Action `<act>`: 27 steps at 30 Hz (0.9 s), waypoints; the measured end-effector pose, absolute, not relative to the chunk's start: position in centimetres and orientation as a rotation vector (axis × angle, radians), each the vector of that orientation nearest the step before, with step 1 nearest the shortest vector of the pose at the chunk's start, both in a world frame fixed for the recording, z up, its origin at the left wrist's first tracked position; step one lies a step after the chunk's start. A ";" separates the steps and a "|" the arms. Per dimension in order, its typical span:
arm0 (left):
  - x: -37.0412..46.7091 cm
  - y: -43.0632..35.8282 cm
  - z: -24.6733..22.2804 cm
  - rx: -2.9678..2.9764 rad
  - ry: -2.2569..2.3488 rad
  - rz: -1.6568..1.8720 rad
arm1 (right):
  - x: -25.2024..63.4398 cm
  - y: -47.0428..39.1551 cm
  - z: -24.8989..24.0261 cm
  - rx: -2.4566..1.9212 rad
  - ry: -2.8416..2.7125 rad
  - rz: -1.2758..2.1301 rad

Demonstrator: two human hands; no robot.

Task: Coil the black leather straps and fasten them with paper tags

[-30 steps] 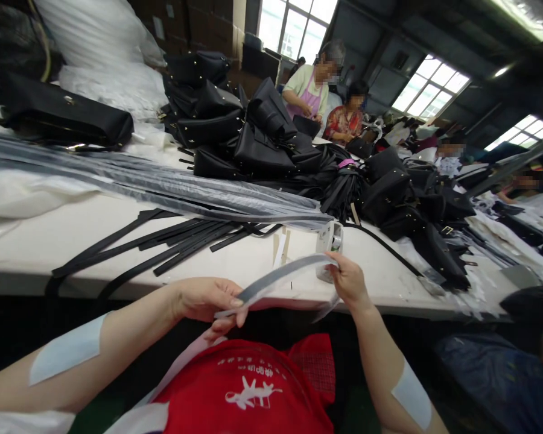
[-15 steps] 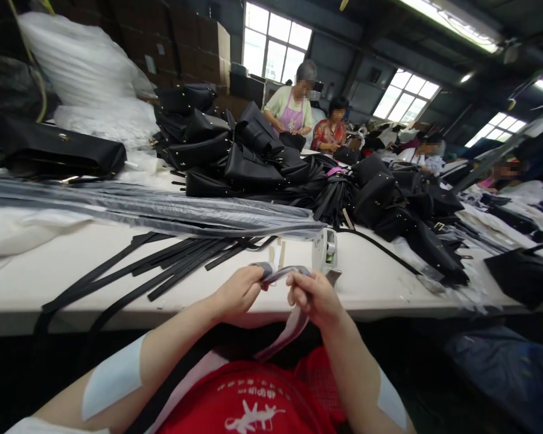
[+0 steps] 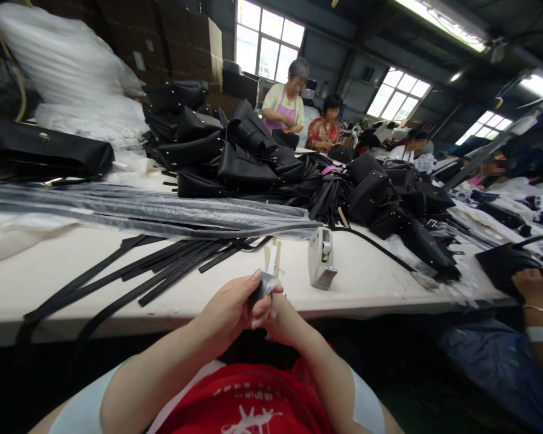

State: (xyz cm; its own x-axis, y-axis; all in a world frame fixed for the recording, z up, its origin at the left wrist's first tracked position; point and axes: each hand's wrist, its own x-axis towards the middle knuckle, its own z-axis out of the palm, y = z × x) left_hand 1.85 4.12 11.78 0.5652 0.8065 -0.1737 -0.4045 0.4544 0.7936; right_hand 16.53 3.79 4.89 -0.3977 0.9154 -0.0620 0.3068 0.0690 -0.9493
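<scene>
At the table's front edge my two hands meet, fingers closed. My left hand [image 3: 236,304] grips a dark strap end [image 3: 265,284] wrapped in clear film. Against it, from the right, my right hand [image 3: 277,313] is closed on the same wrapped strap, its fingers partly hidden behind my left. Just beyond them, pale tape strips [image 3: 272,256] lie on the white table [image 3: 344,289]. A grey tape dispenser [image 3: 322,259] stands to the right of my hands. Several black straps [image 3: 163,265] lie loose to the left.
Film-wrapped straps [image 3: 163,208] stretch across the table, with a heap of black bags [image 3: 244,163] behind them. Another black bag [image 3: 40,144] lies far left. At the right edge, a co-worker's hand [image 3: 531,286] touches a black bag. Two people work across the table.
My hands have come together, and the strap length that stretched between them is now bunched in them. The co-worker's hand at the right edge now shows more fully.
</scene>
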 end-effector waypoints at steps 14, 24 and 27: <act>-0.2 7.1 8.4 2.193 0.933 0.802 | 22.0 4.2 9.1 -1.055 -1.509 1.508; 0.3 7.5 12.6 0.650 0.472 0.584 | 18.2 4.1 5.9 -1.179 -1.672 1.097; 0.3 8.0 13.4 0.766 0.441 0.797 | 16.0 3.5 4.9 -1.315 -1.704 1.221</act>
